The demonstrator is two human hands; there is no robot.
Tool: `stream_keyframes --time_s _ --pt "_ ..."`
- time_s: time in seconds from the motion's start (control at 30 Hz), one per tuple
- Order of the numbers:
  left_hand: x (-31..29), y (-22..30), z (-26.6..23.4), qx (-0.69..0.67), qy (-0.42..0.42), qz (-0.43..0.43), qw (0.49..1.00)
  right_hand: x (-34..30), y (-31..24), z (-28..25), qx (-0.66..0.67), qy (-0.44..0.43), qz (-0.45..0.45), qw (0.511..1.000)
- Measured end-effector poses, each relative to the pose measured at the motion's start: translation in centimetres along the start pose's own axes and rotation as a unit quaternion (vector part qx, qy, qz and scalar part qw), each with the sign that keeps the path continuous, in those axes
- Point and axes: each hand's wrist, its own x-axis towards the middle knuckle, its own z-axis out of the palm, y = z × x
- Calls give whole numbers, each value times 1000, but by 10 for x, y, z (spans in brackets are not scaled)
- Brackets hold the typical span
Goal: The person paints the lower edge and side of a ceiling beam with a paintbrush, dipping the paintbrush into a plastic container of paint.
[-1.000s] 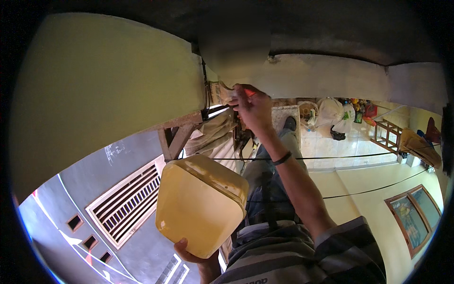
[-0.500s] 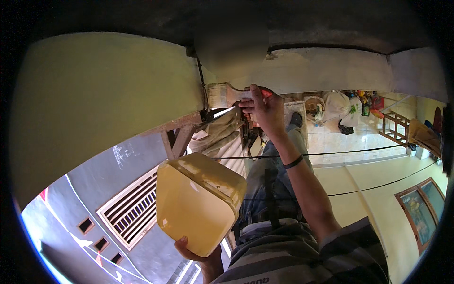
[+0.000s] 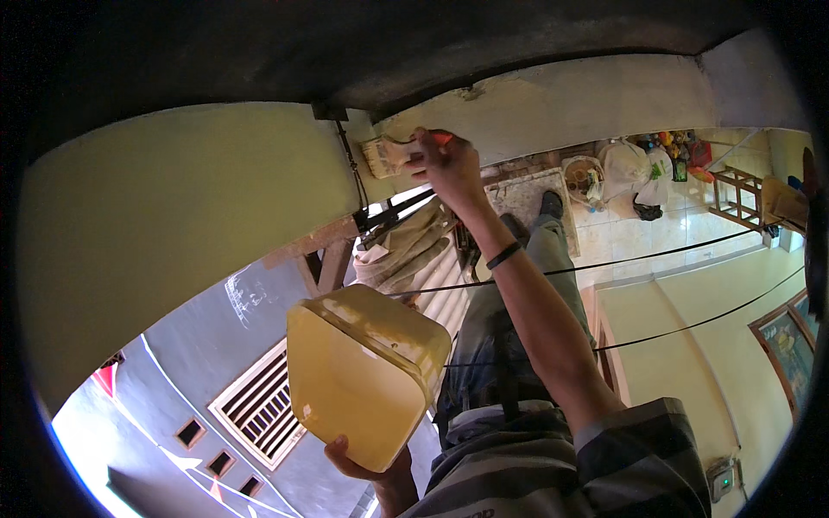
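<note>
My right hand (image 3: 449, 168) grips a wide paintbrush (image 3: 380, 158) by its red-tipped handle. The pale, paint-coated bristles point left and lie against the light wall band (image 3: 587, 108), close to its inner corner and just right of a dark cord (image 3: 351, 164). Lower down, my left hand (image 3: 358, 456) holds a yellowish, square-sided plastic container (image 3: 345, 393) by its near rim, the thumb over the edge. Its mouth is tilted toward me, and pale paint smears show on its outer side. The fingers under the container are hidden.
Two thin black cables (image 3: 639, 256) cross in front of my body. My feet stand on a whitish, stained board (image 3: 527, 194) high up. Below are a wooden stool (image 3: 737, 197), bags (image 3: 623, 168) and a corrugated roof (image 3: 432, 268). A wooden brace (image 3: 332, 263) juts out at left.
The brush has moved up along the wall corner, nearer the dark ceiling. My head view has shifted, showing more ceiling. The container stays in my left hand at nearly the same tilt.
</note>
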Motion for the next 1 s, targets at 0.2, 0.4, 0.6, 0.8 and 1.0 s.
stream_keyframes --time_s 0.2,0.4,0.6,0.8,1.0 --pt "-2 -34 -24 -26 -46 111 992 27 0 -30 168 42 77 982" --pt "10 -2 -6 -402 -53 -84 910 34 15 -19 141 -2 128 982" --pt "2 6 5 116 -54 115 985 39 -3 -17 37 21 103 994" --pt "3 18 12 71 -18 25 997 43 -12 -27 55 21 47 997" --pt "3 -14 -11 -105 -77 108 986 52 9 -21 101 4 92 991"
